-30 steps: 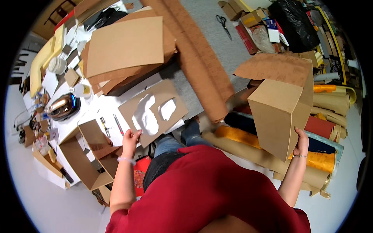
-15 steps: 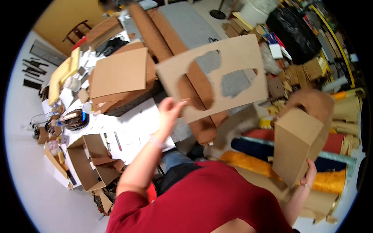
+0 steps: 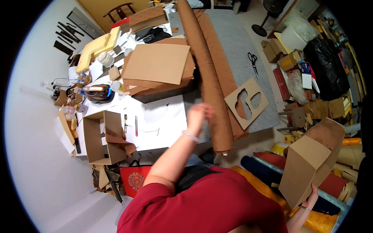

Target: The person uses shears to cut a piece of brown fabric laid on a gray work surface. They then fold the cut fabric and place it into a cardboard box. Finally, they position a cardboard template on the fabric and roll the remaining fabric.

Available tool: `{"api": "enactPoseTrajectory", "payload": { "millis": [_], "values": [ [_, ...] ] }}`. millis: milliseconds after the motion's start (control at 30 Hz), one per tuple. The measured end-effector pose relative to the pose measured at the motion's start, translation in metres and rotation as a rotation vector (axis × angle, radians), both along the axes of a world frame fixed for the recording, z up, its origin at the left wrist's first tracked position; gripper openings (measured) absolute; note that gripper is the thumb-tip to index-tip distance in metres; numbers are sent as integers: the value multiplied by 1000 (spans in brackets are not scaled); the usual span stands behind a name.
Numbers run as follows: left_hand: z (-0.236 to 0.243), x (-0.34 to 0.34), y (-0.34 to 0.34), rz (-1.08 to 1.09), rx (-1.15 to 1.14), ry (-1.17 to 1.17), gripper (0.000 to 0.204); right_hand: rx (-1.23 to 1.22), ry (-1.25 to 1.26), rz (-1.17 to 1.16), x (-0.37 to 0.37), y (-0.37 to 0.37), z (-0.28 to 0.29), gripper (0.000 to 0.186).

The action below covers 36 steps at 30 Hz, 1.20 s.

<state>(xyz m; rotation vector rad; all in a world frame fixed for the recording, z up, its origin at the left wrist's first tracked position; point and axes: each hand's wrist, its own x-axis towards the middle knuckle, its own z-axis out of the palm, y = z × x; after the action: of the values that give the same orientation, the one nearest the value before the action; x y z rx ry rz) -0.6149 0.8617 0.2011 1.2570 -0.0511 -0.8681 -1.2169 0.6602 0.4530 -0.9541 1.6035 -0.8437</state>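
On the right, my right hand (image 3: 310,199) grips the lower edge of a cardboard box (image 3: 301,161), held tilted above the fabric rolls. Brown material (image 3: 325,133) covers the box's far end. My left hand (image 3: 199,115) is over the table beside a long roll of brown fabric (image 3: 211,73); no object shows in it, and motion smears its fingers. A cardboard sheet with cut-out holes (image 3: 253,113) lies on the grey tabletop (image 3: 237,35), partly over the brown fabric, with black scissors (image 3: 253,64) beyond it.
Flat cardboard (image 3: 157,64) tops a stack left of the roll. An iron (image 3: 99,94), an open cardboard box (image 3: 93,136) and a red pen (image 3: 136,126) are on the white surface. Coloured fabric rolls (image 3: 254,171) lie at the lower right; a stool (image 3: 297,117) stands beyond the table.
The cut-out sheet has left my left hand and now lies on the table. That hand is near the brown roll. My right hand still holds the box; the view has shifted.
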Motion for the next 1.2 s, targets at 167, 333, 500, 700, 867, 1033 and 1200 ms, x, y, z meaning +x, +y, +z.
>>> {"api": "enactPoseTrajectory", "payload": {
  "millis": [167,333,500,700,867,1033,1200],
  "values": [
    [-12,222,197,817,274,-293,37,18,-72,109,80,-19,-26,30],
    [2,343,243,574,335,208,97,86,-109,174,151,-4,-37,33],
    [30,372,217,238,293,66,71,71,-25,163,189,37,-43,33],
    [32,393,230,140,343,175,52,30,20,157,274,101,-32,20],
    [42,380,219,147,333,74,44,12,32,109,295,137,-26,19],
    [48,368,217,221,415,-117,44,2,8,65,293,154,-22,19],
    [19,383,222,293,434,-262,47,-4,-22,31,280,157,-29,19]
  ]
}}
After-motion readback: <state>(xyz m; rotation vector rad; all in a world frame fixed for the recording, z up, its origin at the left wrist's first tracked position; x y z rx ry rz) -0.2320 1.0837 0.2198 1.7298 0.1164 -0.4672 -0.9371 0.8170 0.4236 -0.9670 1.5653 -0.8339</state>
